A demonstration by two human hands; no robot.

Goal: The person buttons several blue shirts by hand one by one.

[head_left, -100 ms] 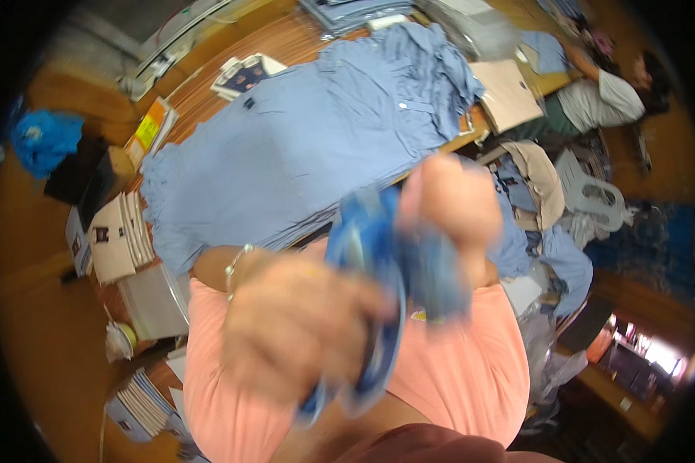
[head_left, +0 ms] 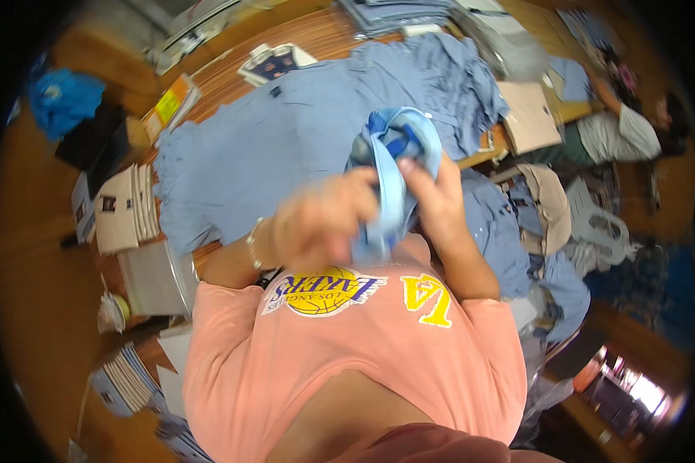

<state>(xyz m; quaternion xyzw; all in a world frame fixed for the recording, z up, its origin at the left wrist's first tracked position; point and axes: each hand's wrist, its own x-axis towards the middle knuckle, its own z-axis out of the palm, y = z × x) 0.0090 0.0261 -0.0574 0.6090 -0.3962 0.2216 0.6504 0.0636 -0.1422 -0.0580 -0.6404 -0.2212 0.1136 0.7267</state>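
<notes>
A crumpled loop of blue patterned cloth with a light-blue edge band [head_left: 391, 177] is held up in front of my chest. My right hand [head_left: 436, 193] grips its right side, the thumb pressed on the fabric. At its left edge my left hand [head_left: 316, 220], with a bracelet on the wrist, is blurred by motion; its fingers look curled and closed on the cloth. Exactly what kind of item the cloth is cannot be made out. Behind it a wide light-blue garment [head_left: 270, 147] lies spread over the table, gathered at its left end, its right end rumpled.
Stacked beige packets [head_left: 120, 212] stand at the left. A dark patterned piece on a white card [head_left: 274, 63] lies beyond the garment. Packaged blue clothes [head_left: 394, 17] are at the far edge. At right are a beige packet [head_left: 529, 116], a grey plastic chair [head_left: 594, 224] and another person [head_left: 618, 139].
Both hands have risen away from my body with the cloth, which now opens into a loop above the garment's near edge. The view has shifted slightly.
</notes>
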